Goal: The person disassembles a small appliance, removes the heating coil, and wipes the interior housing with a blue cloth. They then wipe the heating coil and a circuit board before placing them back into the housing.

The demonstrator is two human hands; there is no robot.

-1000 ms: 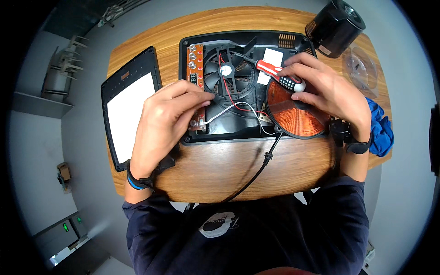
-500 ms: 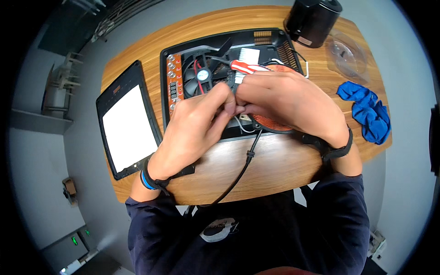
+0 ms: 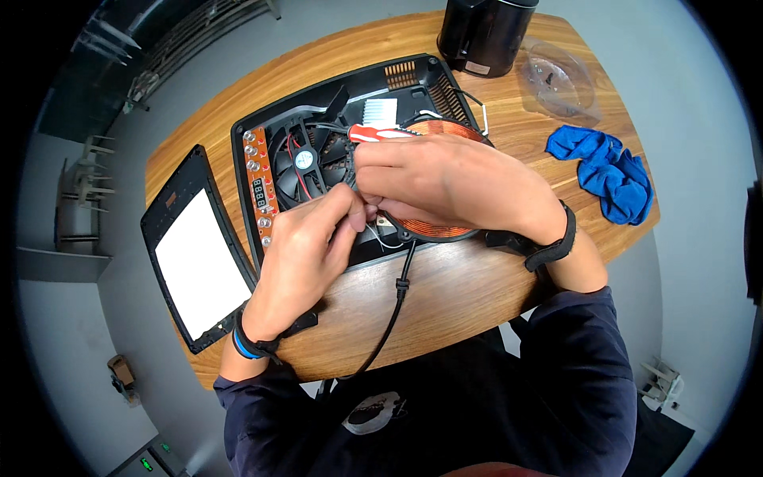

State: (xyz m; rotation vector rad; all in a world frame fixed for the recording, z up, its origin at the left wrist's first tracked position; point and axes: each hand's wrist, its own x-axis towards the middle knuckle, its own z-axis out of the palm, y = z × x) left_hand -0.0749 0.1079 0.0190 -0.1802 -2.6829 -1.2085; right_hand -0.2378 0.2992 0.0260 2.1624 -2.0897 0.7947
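An opened induction cooker base (image 3: 241, 179) lies in front of me, with a fan (image 3: 305, 160), a copper coil (image 3: 442, 127) and an orange control board (image 3: 256, 155) exposed. My left hand (image 3: 304, 242) pinches with thumb and forefinger beside the coil's near left edge. Against it, my right hand (image 3: 453, 179) is closed too, fingertips meeting the left ones. What they grip is hidden between the fingers. A thin white wire (image 3: 381, 240) loops just below. Along the far side of my right hand lies a red-and-white screwdriver handle (image 3: 380, 133); whether the hand holds it I cannot tell.
To the left rests a dark-framed cover panel (image 3: 203, 266) with a white sheet. A black kettle (image 3: 486, 36), a clear plastic bowl (image 3: 560, 83) and a crumpled blue cloth (image 3: 608, 171) are at the right. A black power cord (image 3: 389, 318) runs over the wooden table's (image 3: 445, 298) near edge.
The view has shifted, so the table and its things appear farther left. Both hands stay pinched together at about the same spot on the cooker.
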